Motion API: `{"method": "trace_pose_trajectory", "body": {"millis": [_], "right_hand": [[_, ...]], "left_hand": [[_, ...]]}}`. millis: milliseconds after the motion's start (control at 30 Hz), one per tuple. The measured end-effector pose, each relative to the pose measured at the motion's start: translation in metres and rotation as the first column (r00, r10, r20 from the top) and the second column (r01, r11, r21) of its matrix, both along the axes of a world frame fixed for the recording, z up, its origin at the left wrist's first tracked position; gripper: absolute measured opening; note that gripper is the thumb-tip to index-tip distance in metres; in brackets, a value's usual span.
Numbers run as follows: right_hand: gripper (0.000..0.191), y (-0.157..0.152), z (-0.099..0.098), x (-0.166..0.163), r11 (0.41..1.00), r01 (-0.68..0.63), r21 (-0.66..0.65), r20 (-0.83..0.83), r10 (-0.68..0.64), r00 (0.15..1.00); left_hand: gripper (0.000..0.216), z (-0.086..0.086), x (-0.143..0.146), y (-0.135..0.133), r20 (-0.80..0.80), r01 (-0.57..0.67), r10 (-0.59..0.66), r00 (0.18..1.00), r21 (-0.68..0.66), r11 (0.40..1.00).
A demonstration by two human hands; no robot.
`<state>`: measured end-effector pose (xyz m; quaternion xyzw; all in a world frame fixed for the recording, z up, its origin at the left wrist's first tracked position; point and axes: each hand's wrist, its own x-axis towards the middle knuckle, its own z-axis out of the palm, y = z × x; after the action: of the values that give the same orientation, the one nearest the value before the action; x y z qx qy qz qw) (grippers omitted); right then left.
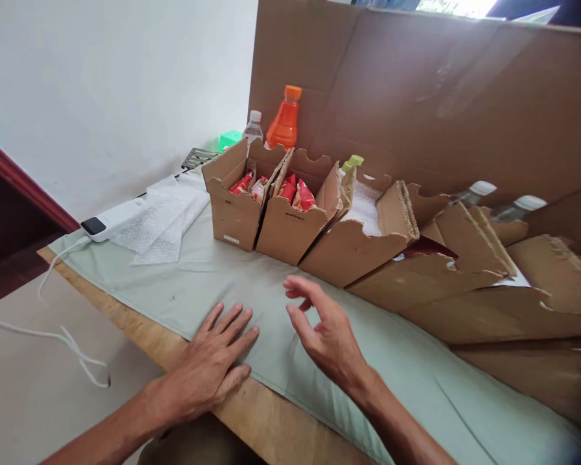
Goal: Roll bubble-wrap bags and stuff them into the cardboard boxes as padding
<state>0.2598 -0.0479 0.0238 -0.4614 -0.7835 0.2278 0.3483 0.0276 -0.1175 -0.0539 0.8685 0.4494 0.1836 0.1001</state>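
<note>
The left hand (216, 359) lies flat, palm down, fingers spread, on a pale green cloth (232, 271) that covers a wooden table (126, 313); it holds nothing. Just beside it, the right hand (325, 329) hovers above the cloth with fingers loosely curled and apart, also empty. The two hands are near each other but not touching.

Beyond the hands, a row of open cardboard boxes stands on the cloth. The leftmost box (235, 210) and the second box (290, 226) hold red snack packets (297, 192). The third box (353, 248), straight ahead of the right hand, holds white padding. Further boxes trail off to the right, blurred.

Farther left of the left hand lie sheets of bubble wrap (162, 219) and a white device (109, 223) with a cable. Behind the boxes stand an orange bottle (285, 123) and a clear bottle (253, 127), against a tall cardboard sheet (440, 84).
</note>
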Motion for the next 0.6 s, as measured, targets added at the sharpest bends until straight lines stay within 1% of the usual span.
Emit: {"method": "trace_pose_trajectory", "body": {"millis": [67, 133, 167, 200, 233, 300, 333, 400, 467, 533, 600], "right_hand": [[0.047, 0.029, 0.035, -0.030, 0.994, -0.051, 0.100, 0.069, 0.044, 0.997], [0.060, 0.059, 0.062, -0.062, 0.988, -0.042, 0.146, 0.202, 0.012, 0.979], [0.065, 0.073, 0.071, -0.076, 0.989, -0.014, 0.149, 0.286, -0.030, 0.958], [0.066, 0.085, 0.076, -0.089, 0.989, 0.025, 0.147, 0.367, -0.077, 0.927], [0.061, 0.096, 0.078, -0.100, 0.987, 0.066, 0.148, 0.433, -0.125, 0.893], [0.040, 0.111, 0.076, -0.114, 0.978, 0.124, 0.166, 0.502, -0.193, 0.843], [0.032, 0.114, 0.073, -0.118, 0.975, 0.133, 0.178, 0.508, -0.207, 0.836], [0.028, 0.110, 0.065, -0.120, 0.974, 0.111, 0.198, 0.498, -0.197, 0.845], [0.026, 0.093, 0.059, -0.116, 0.976, 0.066, 0.206, 0.496, -0.162, 0.853], [0.024, 0.064, 0.056, -0.105, 0.976, 0.001, 0.219, 0.475, -0.107, 0.873], [0.026, 0.030, 0.054, -0.086, 0.967, -0.079, 0.242, 0.387, -0.022, 0.922]], "left_hand": [[0.041, -0.003, -0.007, -0.012, 0.134, -0.038, 0.031, 0.990, 0.047, 0.998], [0.026, -0.005, -0.009, -0.016, 0.305, -0.101, 0.077, 0.949, 0.065, 0.993], [0.021, -0.005, -0.009, -0.016, 0.385, -0.134, 0.097, 0.918, 0.071, 0.988], [0.018, -0.004, -0.008, -0.015, 0.452, -0.163, 0.112, 0.885, 0.077, 0.984], [0.017, -0.004, -0.007, -0.014, 0.504, -0.189, 0.120, 0.855, 0.087, 0.978], [0.021, -0.003, -0.004, -0.013, 0.572, -0.237, 0.124, 0.811, 0.127, 0.963], [0.027, -0.003, -0.004, -0.014, 0.597, -0.267, 0.132, 0.791, 0.143, 0.953], [0.038, -0.005, -0.004, -0.018, 0.645, -0.332, 0.172, 0.744, 0.134, 0.934], [0.044, -0.008, -0.007, -0.024, 0.703, -0.410, 0.261, 0.662, 0.048, 0.911], [0.049, -0.009, -0.013, -0.030, 0.757, -0.482, 0.390, 0.525, -0.113, 0.869], [0.054, -0.004, -0.019, -0.034, 0.796, -0.519, 0.498, 0.345, -0.281, 0.808]]}}
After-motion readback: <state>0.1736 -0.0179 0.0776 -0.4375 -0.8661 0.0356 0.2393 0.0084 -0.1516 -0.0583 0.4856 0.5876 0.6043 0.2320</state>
